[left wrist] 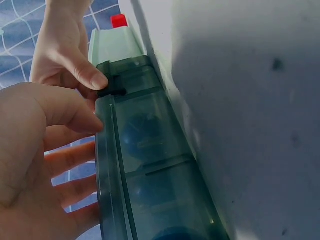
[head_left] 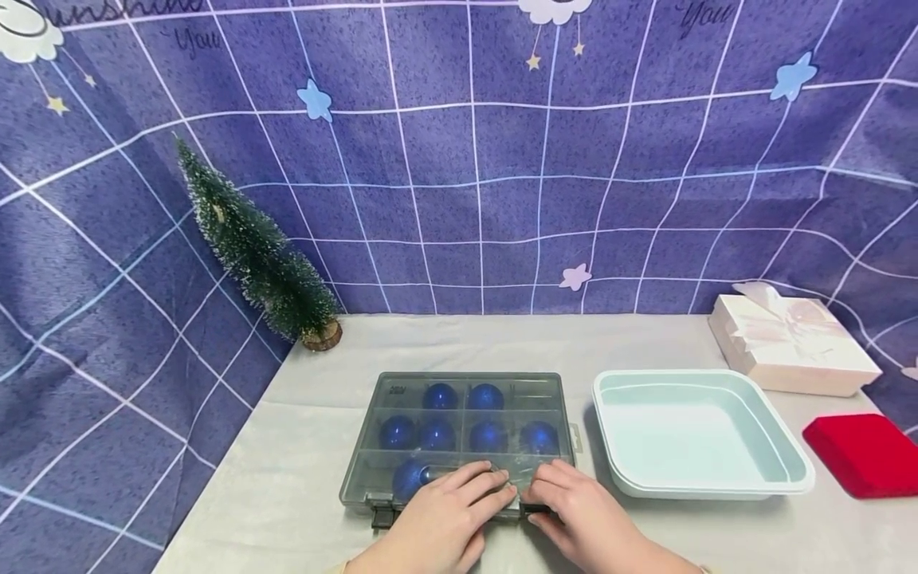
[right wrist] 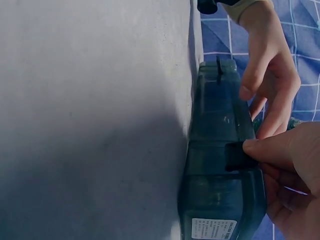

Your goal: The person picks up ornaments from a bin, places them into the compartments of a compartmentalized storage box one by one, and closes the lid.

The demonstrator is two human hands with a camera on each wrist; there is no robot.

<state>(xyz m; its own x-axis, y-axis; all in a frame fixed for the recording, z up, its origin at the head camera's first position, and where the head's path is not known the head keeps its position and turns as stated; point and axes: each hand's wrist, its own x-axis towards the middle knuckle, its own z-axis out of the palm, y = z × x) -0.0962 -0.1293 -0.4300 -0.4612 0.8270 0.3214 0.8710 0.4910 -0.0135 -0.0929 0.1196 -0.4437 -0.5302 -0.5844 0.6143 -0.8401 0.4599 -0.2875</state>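
Note:
A grey translucent plastic box (head_left: 473,422) with a divided interior lies on the table, its lid down. Several shiny blue balls (head_left: 487,397) show through the lid. My left hand (head_left: 443,518) rests on the lid near the front edge, fingers stretched out; its thumb touches the lid's rim in the left wrist view. Just beside it, my right hand (head_left: 584,510) pinches the front right black latch (right wrist: 239,156), thumb on the latch and curled fingers on the lid. The front left latch (head_left: 384,516) is also visible.
Right of the box stands a pale blue tray (head_left: 606,414). Beyond it are a white gift box (head_left: 796,343) with a bow and a red case (head_left: 868,454). A small artificial fir tree (head_left: 251,247) leans at the back left, before a purple grid-patterned cloth (head_left: 437,207).

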